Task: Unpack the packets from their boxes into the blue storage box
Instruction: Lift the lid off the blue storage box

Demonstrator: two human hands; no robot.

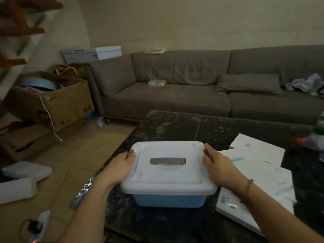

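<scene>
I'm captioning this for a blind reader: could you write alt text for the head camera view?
Two hands, left and right, touch grey latches on either side of the white lid of a closed blue storage box on a dark table. Flat white boxes lie beside it.

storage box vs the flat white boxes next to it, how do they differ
The storage box is deep, with a blue body under a white lid; the white boxes are thin and flat. The storage box has both hands on its side latches, left hand and right hand; the white boxes lie untouched. The storage box stands alone; the white boxes overlap each other. All are closed and sit on the dark table.
</scene>
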